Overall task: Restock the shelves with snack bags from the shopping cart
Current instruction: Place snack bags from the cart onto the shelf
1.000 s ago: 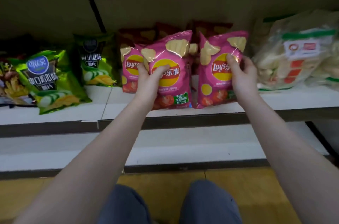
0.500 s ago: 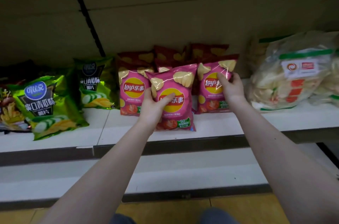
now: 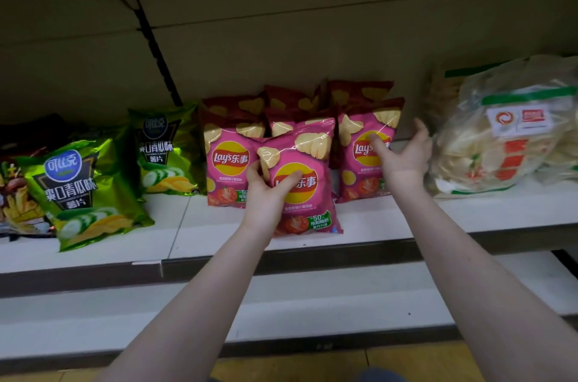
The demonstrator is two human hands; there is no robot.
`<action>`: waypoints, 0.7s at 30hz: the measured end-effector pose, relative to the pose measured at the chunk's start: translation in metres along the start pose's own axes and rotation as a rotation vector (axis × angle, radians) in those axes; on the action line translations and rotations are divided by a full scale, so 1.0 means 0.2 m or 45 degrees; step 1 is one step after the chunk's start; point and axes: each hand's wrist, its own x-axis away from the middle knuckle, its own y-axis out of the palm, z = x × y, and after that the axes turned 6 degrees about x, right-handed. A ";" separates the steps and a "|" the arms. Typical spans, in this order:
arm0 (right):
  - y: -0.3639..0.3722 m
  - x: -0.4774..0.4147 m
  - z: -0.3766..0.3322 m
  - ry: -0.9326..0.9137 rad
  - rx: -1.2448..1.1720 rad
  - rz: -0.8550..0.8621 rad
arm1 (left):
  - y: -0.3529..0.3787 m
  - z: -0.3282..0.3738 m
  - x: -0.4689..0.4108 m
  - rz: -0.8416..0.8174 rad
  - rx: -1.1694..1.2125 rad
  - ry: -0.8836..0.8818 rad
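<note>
Fingers of the left hand (image 3: 268, 195) curl round the front pink chip bag (image 3: 308, 206), upright on the shelf (image 3: 422, 219) between both hands. Right hand (image 3: 403, 156) is spread wide, holding nothing, its thumb across a second pink bag (image 3: 358, 172) standing just to its left.

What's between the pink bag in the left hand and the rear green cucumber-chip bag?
Head view: another pink Lay's bag stands on the shelf there, partly behind the held bag.

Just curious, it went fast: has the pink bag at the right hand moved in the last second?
Yes. The right pink bag moved back from the shelf front edge and now stands before the dark red bags.
</note>
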 end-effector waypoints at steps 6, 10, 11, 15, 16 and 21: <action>0.01 0.35 -0.03 -0.386 -0.367 -0.255 | -0.02 -0.01 0.03 0.014 0.108 0.008; 0.08 0.49 -0.03 -0.307 -0.424 -0.466 | -0.06 -0.03 0.03 0.091 0.140 0.037; 0.08 0.50 -0.04 -0.275 -0.438 -0.470 | -0.07 -0.01 0.04 0.109 0.149 0.029; -0.05 0.52 -0.18 -0.145 -0.456 -0.461 | -0.06 0.18 0.14 0.210 0.188 0.020; -0.10 0.54 -0.22 -0.126 -0.458 -0.463 | -0.05 0.24 0.17 0.235 0.173 0.026; -0.44 0.64 -0.63 0.015 -0.436 -0.554 | -0.07 0.72 0.42 0.299 0.078 -0.048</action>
